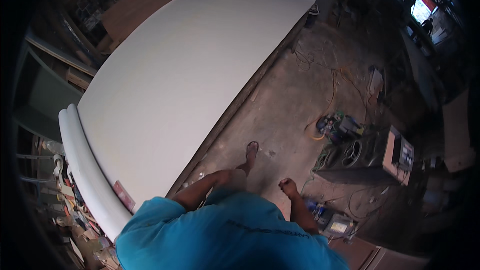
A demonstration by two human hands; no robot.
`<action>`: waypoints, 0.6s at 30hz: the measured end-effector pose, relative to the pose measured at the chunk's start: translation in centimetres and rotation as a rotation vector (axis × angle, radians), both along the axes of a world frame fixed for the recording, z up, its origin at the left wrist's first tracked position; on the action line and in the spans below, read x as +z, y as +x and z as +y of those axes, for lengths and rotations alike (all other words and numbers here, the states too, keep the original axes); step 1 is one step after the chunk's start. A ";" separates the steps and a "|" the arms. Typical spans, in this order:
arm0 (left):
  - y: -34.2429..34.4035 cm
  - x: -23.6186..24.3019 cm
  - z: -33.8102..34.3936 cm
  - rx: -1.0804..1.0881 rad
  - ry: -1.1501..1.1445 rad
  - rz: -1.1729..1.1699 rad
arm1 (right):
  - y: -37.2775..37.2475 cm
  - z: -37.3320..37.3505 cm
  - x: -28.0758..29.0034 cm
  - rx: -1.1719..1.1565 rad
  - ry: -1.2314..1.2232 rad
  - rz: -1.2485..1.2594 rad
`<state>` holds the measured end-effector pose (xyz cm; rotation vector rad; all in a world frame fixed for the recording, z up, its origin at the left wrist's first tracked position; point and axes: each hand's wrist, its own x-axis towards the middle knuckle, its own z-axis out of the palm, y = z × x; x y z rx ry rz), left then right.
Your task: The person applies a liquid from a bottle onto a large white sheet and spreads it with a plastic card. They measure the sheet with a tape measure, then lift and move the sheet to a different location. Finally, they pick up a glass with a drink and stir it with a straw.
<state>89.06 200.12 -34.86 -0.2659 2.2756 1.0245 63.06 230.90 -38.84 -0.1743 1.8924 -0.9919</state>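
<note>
A broad white sheet (pixel 175 65) covers the long table to my left and ahead of me. At its near left end lie thick white rolls (pixel 90 167), with a small red-and-pale flat piece (pixel 123 195) beside them. My left hand (pixel 224 176) hangs low in front of my leg, near the table's edge; its fingers are dark and hard to make out. Over the floor on my right, my right hand (pixel 287 186) is held with curled fingers, and nothing shows in it. Neither hand touches the sheet.
A dark speaker-like cabinet (pixel 350 162) stands on the floor at right, with tangled tools and cords (pixel 340 125) behind it. Near my right arm sits a box-shaped device (pixel 339 226). Cables (pixel 334 85) trail over the concrete floor (pixel 280 100). Cluttered shelves (pixel 65 195) line the left.
</note>
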 end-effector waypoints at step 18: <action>-7.5 -2.1 1.9 1.121 0.082 0.195 | -32.3 -16.0 -1.4 0.232 0.097 -0.204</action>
